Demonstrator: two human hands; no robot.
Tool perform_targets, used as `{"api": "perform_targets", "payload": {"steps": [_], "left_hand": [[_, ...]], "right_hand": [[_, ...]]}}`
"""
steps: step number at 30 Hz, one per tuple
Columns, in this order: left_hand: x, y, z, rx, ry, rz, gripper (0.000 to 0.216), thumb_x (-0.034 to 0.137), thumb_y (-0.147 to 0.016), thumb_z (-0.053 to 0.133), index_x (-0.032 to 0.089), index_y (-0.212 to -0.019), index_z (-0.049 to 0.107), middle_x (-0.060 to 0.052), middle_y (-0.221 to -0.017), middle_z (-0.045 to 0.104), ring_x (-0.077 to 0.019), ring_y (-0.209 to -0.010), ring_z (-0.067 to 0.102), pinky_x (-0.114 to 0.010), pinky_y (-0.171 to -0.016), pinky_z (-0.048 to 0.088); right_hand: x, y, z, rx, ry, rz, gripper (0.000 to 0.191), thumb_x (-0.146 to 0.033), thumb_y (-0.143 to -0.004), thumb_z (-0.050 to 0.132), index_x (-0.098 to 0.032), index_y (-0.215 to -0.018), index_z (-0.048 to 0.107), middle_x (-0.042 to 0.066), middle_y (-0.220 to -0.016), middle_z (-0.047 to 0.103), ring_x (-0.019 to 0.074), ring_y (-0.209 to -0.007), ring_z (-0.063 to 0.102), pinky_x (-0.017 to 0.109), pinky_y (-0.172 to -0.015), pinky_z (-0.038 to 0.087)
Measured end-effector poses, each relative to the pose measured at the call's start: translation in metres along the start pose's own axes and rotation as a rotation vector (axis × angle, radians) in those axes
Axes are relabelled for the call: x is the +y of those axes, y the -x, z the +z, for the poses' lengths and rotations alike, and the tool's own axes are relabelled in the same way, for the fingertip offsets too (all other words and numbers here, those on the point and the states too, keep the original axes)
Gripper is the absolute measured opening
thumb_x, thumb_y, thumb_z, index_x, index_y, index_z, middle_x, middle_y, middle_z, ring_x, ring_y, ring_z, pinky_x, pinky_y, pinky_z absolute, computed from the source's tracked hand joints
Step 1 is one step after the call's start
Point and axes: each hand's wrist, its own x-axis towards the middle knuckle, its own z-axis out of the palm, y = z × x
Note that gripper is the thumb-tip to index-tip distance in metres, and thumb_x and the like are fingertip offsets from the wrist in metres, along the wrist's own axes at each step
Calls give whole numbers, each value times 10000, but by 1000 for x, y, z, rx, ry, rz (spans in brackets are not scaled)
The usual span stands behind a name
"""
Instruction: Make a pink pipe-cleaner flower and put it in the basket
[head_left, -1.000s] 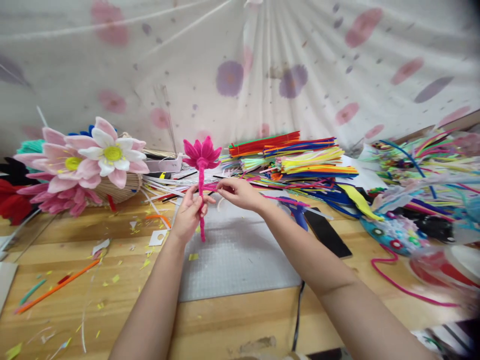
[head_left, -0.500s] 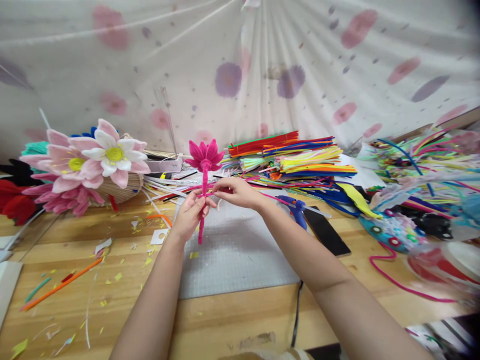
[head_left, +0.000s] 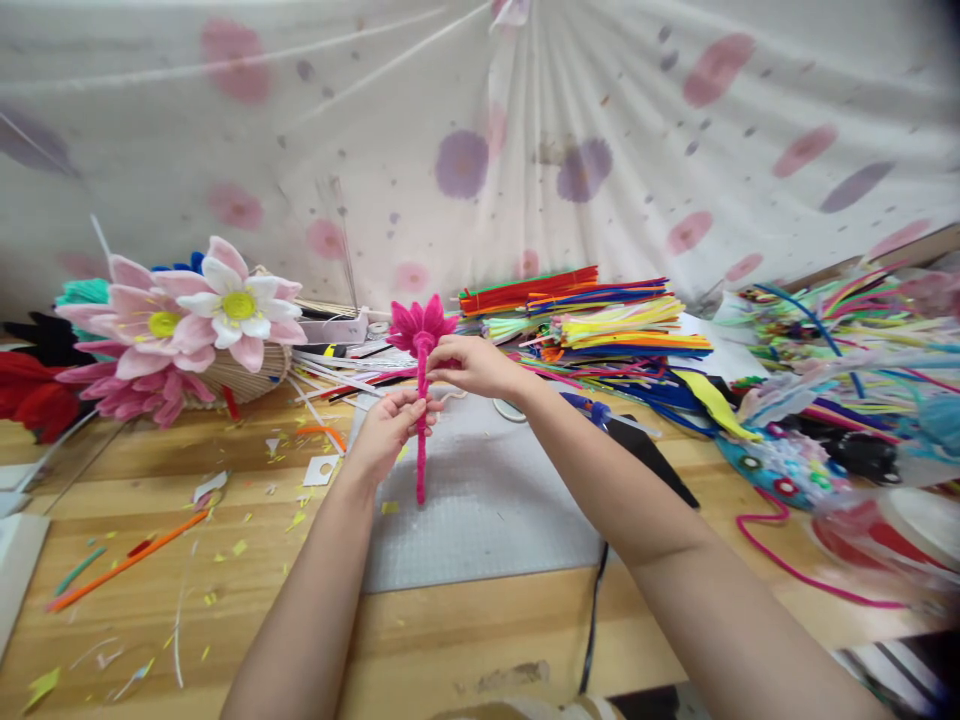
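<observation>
**Magenta plush flower upright over a grey gridded mat**

The left hand is clamped on the middle of the flower's fuzzy, ridged stem. The right hand has its fingers bunched at the upper stem; whether they grip it, I cannot tell. Above them, pointed petals fan out. Beyond lie bundled, bristly pipe cleaners and soft pink-and-white blooms with yellow centres, on the wood-grained counter.
</observation>
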Motion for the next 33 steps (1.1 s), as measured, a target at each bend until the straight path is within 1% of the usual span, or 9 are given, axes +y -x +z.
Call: {"api": "perform_targets", "payload": {"steps": [5,9,15,19,22,24,26,30,33], "left_hand": [[4,2,6,177,-85,22,335,296,-528,790,105,-744,619,-64,-655,686,-126,-538,601,-245,-552,452],[2,3,8,246,-159,104,251,274,-584,746,127,-737,613,-57,-658,692,-141,-551,617,-257,-582,458],[-4,2,3,265,-541,225,43,164,-661,651,203,-670,635,-4,-609,668,-130,-511,566,-220,-511,363],[12,6,6,141,-772,259,133,98,-623,627,228,-596,641,22,-530,637,-129,-455,519,-213,-459,294],[30,12,3,-126,-865,252,123,116,-639,617,224,-607,666,13,-553,648,-130,-458,533,-213,-459,324],[41,18,-1,-338,-856,228,108,145,-676,613,215,-632,683,-9,-599,665,-135,-493,557,-216,-486,374],[50,25,-5,-465,-826,176,114,153,-707,607,203,-654,695,-34,-634,673,-140,-538,576,-219,-523,415],[62,39,-10,-555,-621,42,70,144,-696,649,172,-697,713,-81,-640,674,-162,-558,598,-245,-535,454],[64,44,-13,-546,-431,40,41,157,-659,702,144,-697,713,-97,-611,665,-170,-540,599,-265,-532,472]], "right_hand": [[-6,4,-14,-98,229,33,164,-294,-817,571,-183,-814,692,30,-786,643,118,-693,518,228,-580,271],[-11,9,-23,-156,320,99,226,-326,-831,532,-187,-780,702,42,-723,659,122,-615,503,246,-552,250],[-31,9,-31,-248,361,-48,167,-220,-778,553,-214,-799,719,33,-764,682,140,-675,538,250,-565,264],[-42,-10,-42,-252,432,-98,125,-160,-708,601,-202,-670,712,23,-683,657,142,-670,530,255,-568,253],[-43,-28,-50,-289,367,-157,92,-179,-687,649,-211,-618,701,-11,-628,633,119,-648,514,249,-584,264],[-41,-38,-56,-356,239,-169,75,-214,-676,684,-208,-603,698,-31,-572,609,96,-611,499,241,-585,280],[-36,-45,-62,-456,61,-137,76,-228,-654,713,-186,-594,695,-44,-520,586,75,-563,487,229,-572,304],[-16,-46,-75,-732,-228,-31,83,-225,-678,693,-147,-697,709,-35,-567,619,63,-542,507,211,-550,365],[1,-36,-75,-742,-401,30,136,-246,-733,653,-148,-814,701,-8,-661,659,74,-583,541,212,-560,406]]}}
